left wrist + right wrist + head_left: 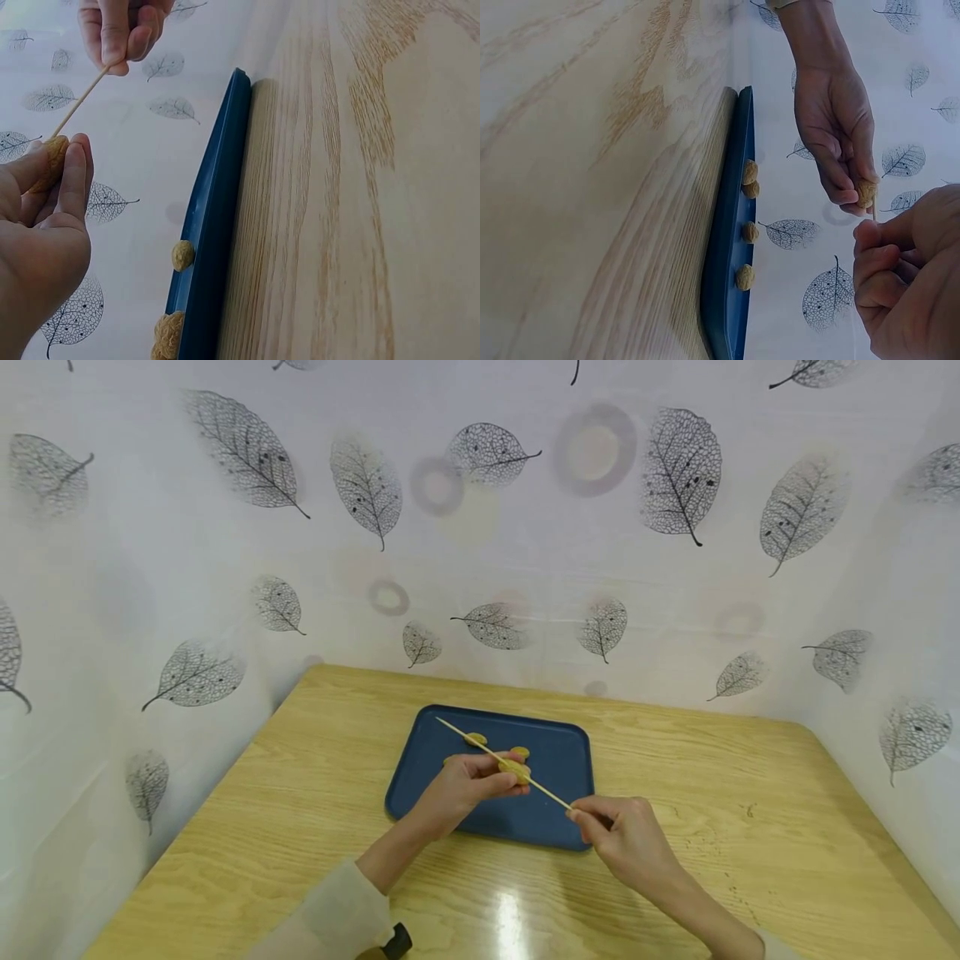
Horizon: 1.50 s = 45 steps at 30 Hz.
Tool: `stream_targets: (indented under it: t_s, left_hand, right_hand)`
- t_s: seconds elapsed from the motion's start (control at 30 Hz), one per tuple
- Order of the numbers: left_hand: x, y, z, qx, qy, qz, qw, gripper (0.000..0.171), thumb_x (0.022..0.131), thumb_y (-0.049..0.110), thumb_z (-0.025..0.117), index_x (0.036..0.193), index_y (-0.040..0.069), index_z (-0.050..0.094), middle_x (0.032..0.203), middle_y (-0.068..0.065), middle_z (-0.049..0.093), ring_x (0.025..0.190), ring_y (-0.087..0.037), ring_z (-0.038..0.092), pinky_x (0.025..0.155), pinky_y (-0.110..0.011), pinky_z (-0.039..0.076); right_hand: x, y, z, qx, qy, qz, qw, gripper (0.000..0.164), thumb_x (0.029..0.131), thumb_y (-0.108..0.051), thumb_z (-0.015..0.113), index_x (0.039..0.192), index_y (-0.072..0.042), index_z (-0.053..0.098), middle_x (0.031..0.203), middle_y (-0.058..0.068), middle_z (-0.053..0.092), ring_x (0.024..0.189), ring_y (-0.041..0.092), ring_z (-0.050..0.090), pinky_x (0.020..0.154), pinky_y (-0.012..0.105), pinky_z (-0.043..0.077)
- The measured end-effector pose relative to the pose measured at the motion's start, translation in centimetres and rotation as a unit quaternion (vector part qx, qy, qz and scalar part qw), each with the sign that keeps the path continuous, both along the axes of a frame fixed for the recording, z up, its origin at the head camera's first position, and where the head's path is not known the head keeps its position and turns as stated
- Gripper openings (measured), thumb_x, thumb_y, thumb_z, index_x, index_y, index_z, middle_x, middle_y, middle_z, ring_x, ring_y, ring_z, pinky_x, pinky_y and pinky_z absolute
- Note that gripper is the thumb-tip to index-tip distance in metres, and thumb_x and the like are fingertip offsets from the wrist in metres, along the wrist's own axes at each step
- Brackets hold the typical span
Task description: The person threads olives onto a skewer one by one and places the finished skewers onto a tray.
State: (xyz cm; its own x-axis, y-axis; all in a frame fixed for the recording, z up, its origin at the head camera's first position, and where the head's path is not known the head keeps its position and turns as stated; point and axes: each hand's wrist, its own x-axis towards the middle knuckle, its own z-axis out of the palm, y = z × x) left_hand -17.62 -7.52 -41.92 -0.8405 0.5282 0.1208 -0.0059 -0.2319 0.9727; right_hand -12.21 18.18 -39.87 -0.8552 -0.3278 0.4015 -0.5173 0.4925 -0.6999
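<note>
My left hand (468,789) pinches a wrinkled, golden-brown round piece (514,771) between thumb and fingers above the tray; its kind is not clear, though in the right wrist view it looks walnut-like. A thin wooden skewer (551,797) slants across, one end sticking out past the piece toward the tray's far left. Thumb and fingertips of my right hand (630,843) pinch the skewer's near end. In the left wrist view the skewer (81,103) meets the held piece (54,161); I cannot tell whether it pierces it.
Beneath the hands lies a dark blue tray (558,752) with a raised rim on a wooden table (712,785). Several similar pieces rest in it, among them one at the back (475,739) and another (745,277) in the right wrist view. A leaf-patterned sheet (525,560) surrounds the table.
</note>
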Motion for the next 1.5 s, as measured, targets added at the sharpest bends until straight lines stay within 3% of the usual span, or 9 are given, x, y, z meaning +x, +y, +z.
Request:
stream_targets:
  t_s: [0.37, 0.67, 1.17, 1.5]
  left_hand:
    - [0.15, 0.28, 0.10, -0.006, -0.018, 0.004, 0.9998, 0.037, 0.106, 0.005, 0.058, 0.137, -0.015, 0.057, 0.145, -0.022, 0.055, 0.111, -0.018, 0.071, 0.111, -0.061, 0.042]
    - [0.24, 0.42, -0.25, 0.000, -0.017, -0.002, 0.9999, 0.037, 0.106, 0.005, 0.058, 0.136, -0.016, 0.056, 0.142, -0.028, 0.054, 0.112, -0.018, 0.070, 0.111, -0.061, 0.042]
    - [0.42, 0.77, -0.22, -0.007, -0.036, -0.001, 0.9993, 0.033, 0.105, 0.004, 0.059, 0.132, -0.014, 0.061, 0.137, -0.019, 0.061, 0.110, -0.018, 0.070, 0.111, -0.060, 0.043]
    - [0.49, 0.98, -0.20, -0.008, -0.033, -0.003, 0.9994, 0.032, 0.105, 0.002, 0.059, 0.131, -0.015, 0.061, 0.135, -0.021, 0.062, 0.108, -0.019, 0.071, 0.109, -0.058, 0.046]
  right_hand:
    - [-0.30, -0.18, -0.17, 0.004, 0.009, 0.004, 1.000, 0.018, 0.092, 0.007, 0.072, 0.084, -0.009, 0.078, 0.060, -0.011, 0.058, 0.042, -0.007, 0.036, 0.032, 0.016, 0.032]
    - [-0.19, -0.40, -0.11, -0.003, -0.003, 0.005, 1.000, 0.015, 0.093, 0.004, 0.073, 0.085, -0.008, 0.079, 0.061, -0.009, 0.060, 0.043, -0.005, 0.038, 0.032, 0.017, 0.033]
    - [-0.23, -0.54, -0.28, 0.001, -0.012, 0.004, 1.000, 0.014, 0.092, 0.005, 0.072, 0.087, -0.006, 0.079, 0.060, -0.003, 0.061, 0.043, -0.004, 0.038, 0.033, 0.017, 0.033]
    - [-0.05, -0.76, -0.13, -0.006, -0.033, 0.000, 0.999, 0.010, 0.094, 0.001, 0.073, 0.088, -0.004, 0.079, 0.060, -0.004, 0.060, 0.042, -0.004, 0.037, 0.033, 0.016, 0.031]
